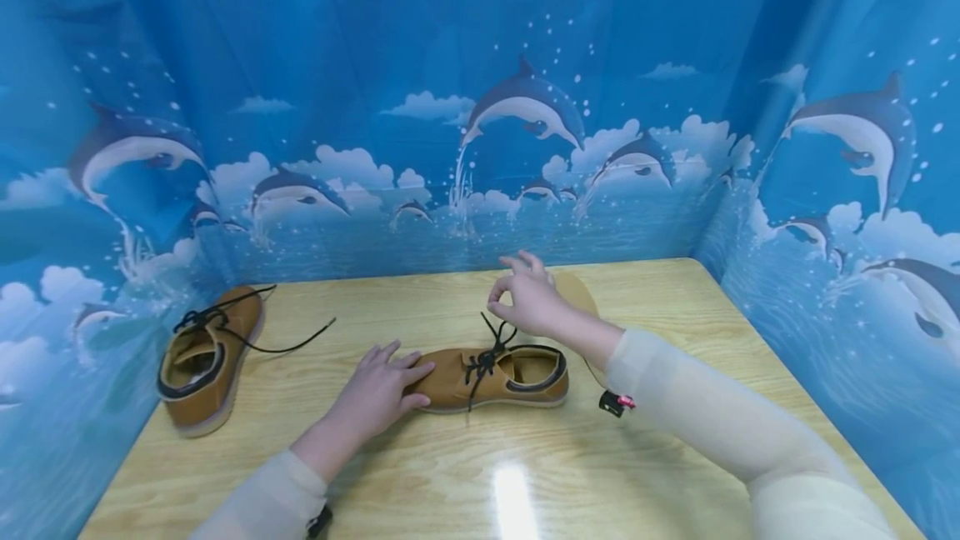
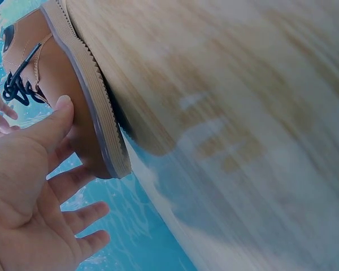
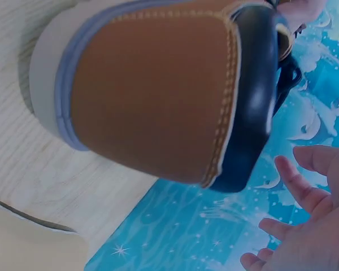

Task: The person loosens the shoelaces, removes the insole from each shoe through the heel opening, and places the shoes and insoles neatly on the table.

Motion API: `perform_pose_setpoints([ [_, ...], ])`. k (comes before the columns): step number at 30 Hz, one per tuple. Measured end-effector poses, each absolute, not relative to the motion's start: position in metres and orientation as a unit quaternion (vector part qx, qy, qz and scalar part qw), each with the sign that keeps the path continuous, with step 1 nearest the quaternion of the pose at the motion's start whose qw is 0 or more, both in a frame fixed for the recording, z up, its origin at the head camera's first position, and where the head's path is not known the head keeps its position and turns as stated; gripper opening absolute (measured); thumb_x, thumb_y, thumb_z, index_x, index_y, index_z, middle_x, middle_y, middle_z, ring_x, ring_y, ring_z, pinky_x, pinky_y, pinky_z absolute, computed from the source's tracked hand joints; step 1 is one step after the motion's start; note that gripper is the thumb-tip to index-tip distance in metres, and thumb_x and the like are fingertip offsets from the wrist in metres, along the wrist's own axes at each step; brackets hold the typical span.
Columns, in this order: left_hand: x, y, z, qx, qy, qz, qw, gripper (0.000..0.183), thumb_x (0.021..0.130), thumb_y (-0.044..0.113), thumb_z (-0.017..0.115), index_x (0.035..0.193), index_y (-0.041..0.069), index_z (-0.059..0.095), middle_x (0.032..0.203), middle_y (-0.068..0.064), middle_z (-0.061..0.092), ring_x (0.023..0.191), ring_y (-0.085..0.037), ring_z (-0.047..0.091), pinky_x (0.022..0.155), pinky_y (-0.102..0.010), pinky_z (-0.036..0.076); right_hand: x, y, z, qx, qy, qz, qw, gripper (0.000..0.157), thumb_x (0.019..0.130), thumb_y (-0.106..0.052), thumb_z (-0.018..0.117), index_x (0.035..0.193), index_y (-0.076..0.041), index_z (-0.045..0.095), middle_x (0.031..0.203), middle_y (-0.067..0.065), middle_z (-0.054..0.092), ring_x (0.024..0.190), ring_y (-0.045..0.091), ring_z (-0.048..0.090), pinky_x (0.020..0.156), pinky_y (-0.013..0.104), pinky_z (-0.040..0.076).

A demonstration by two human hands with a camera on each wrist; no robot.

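Note:
A brown lace-up shoe [image 1: 450, 377] lies lengthwise at mid-table in the head view, toe left and heel right. Its black laces [image 1: 487, 361] are knotted, with ends sticking up over the tongue. My left hand [image 1: 382, 390] holds the toe between thumb and index finger; the other fingers spread past it. Above the shoe's opening hovers my right hand [image 1: 528, 298], thumb and index finger bent toward each other. In the right wrist view those fingertips [image 3: 285, 164] stand slightly apart behind the heel [image 3: 152, 96], with nothing between them.
A second brown shoe [image 1: 198, 382] stands at the table's left, one lace [image 1: 292, 348] trailing right. Behind my right hand lies a flat beige insole-like piece [image 1: 576, 294]. Blue dolphin-print curtains [image 1: 420, 107] border the wooden table [image 1: 420, 482] at back and sides.

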State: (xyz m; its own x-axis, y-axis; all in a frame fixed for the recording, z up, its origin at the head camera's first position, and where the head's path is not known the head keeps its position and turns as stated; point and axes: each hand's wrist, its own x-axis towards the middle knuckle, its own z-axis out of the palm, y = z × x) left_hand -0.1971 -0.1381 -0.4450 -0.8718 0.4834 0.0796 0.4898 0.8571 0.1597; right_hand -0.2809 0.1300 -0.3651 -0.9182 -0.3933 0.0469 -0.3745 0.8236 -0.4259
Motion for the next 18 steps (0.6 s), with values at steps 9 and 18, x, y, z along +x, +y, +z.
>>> perform_pose_setpoints([
  [9, -0.196, -0.138, -0.445, -0.252, -0.964, -0.086, 0.018, 0.057, 0.089, 0.046, 0.071, 0.138, 0.019, 0.062, 0.143, -0.013, 0.056, 0.139, -0.048, 0.037, 0.116, -0.062, 0.024, -0.259, 0.129, -0.366, -0.249, 0.948, -0.2, -0.012, 0.007, 0.095, -0.028, 0.072, 0.09, -0.024, 0.075, 0.16, 0.014, 0.032, 0.151, 0.04, 0.008, 0.112, 0.073, 0.015],
  [18, -0.197, -0.139, -0.448, -0.251, -0.963, -0.09, 0.022, 0.056, 0.089, 0.046, 0.07, 0.138, 0.02, 0.062, 0.143, -0.013, 0.056, 0.14, -0.048, 0.037, 0.117, -0.062, 0.023, -0.236, 0.125, -0.369, -0.295, 0.939, -0.169, -0.049, 0.006, 0.093, -0.028, 0.073, 0.094, -0.024, 0.077, 0.158, 0.013, 0.036, 0.15, 0.041, 0.014, 0.112, 0.071, 0.02],
])
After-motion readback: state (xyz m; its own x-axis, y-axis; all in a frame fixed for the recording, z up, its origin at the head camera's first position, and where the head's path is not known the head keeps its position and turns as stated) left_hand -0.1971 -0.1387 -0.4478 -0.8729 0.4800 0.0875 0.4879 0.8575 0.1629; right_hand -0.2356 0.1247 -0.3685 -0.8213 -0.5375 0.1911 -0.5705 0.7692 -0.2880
